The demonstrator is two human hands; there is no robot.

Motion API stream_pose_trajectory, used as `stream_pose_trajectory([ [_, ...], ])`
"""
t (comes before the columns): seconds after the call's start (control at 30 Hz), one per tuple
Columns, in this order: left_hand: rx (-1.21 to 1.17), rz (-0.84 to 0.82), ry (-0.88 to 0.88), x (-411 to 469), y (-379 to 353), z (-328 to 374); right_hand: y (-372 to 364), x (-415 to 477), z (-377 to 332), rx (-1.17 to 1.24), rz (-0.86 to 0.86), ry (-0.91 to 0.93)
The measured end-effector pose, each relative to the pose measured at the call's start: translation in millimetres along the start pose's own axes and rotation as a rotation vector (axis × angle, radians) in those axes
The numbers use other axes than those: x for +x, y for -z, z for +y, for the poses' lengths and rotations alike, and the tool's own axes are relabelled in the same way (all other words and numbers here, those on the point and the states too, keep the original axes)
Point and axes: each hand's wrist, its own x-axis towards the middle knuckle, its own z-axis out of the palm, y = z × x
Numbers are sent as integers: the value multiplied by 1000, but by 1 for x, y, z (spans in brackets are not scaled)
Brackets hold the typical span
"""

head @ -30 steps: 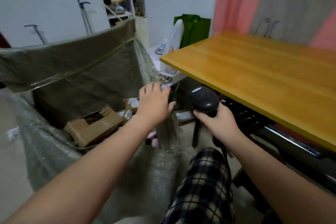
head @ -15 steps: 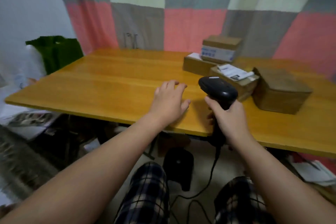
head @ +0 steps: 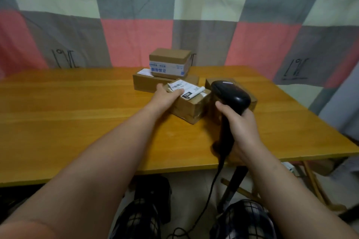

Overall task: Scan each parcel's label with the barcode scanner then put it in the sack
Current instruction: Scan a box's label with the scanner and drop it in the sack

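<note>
Your left hand is on the nearest parcel, a small brown cardboard box sitting corner-on toward you on the orange-yellow wooden table. Thumb against the box's far-left edge, fingers curled over the top and onto the edge of the label; a light clasp round that corner. Box base flat on the table.

White paper label: printed, with a black tag, lying on the box top. Its right end has curled up into a loose roll. Clear tape gives the box's near edges a dull shine.

Your right hand is wrapped tight round the grip of the black plastic barcode scanner, index finger forward at the trigger side. Glossy, rounded head, raised just right of the labelled box. A thin black cable drops from the handle below the table edge.

Behind the held box: a flat, wide brown carton, and on it a squarer carton banded in blue-and-white tape. To the right, partly hidden by the scanner, a plain brown box stands just beside the held one; I cannot tell whether they touch.

Tabletop smooth, lacquered, long grain lines. Backdrop is a soft hanging cloth in pink, grey and cream squares, creased. Dark plaid trousers below.
</note>
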Motion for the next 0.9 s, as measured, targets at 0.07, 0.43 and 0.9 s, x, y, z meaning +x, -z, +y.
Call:
stream_pose_trajectory([
  [0.07, -73, -43, 39, 0, 2, -4, -4, 11, -7, 2, -10, -47],
  [0.43, 595, 171, -469, -40, 35, -22, -36, 28, -10, -2, -248, -268],
  [0.9, 658, -258, -493, -103, 82, -51, -83, -3, 11, -197, -281, -71],
])
